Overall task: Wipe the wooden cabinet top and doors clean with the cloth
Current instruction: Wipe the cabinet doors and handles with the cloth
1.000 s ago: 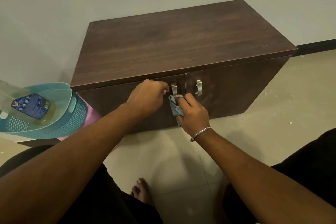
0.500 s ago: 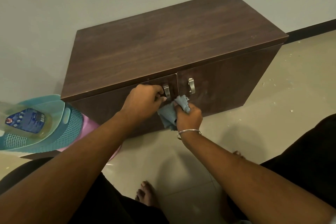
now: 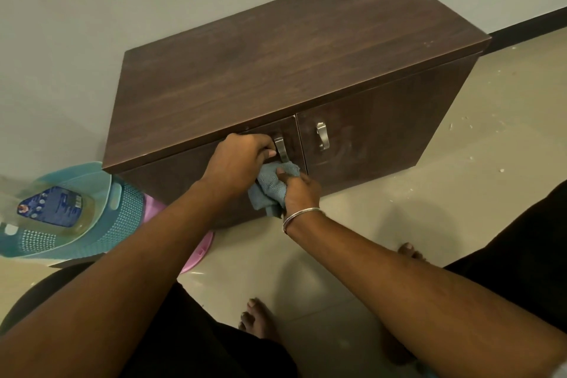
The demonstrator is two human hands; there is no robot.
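A low dark wooden cabinet [image 3: 291, 64] stands against the wall with two front doors, each with a metal handle. My left hand [image 3: 239, 159] curls its fingers around the left door's handle [image 3: 280, 149]. Just below it, my right hand [image 3: 299, 190] grips a crumpled blue cloth [image 3: 270, 187] against the lower part of the left door. The right door [image 3: 386, 132] shows faint smears beside its handle [image 3: 322, 136].
A teal plastic basket [image 3: 119, 209] holding a bottle of yellowish liquid [image 3: 46, 209] sits left of the cabinet, over a pink object [image 3: 196, 255]. My bare feet [image 3: 257, 319] rest on the tiled floor. White specks litter the floor at the right.
My right hand with the cloth has slid down from beside the left handle to the door below it. My left hand stays on the handle. My head has shifted, so the view has tilted.
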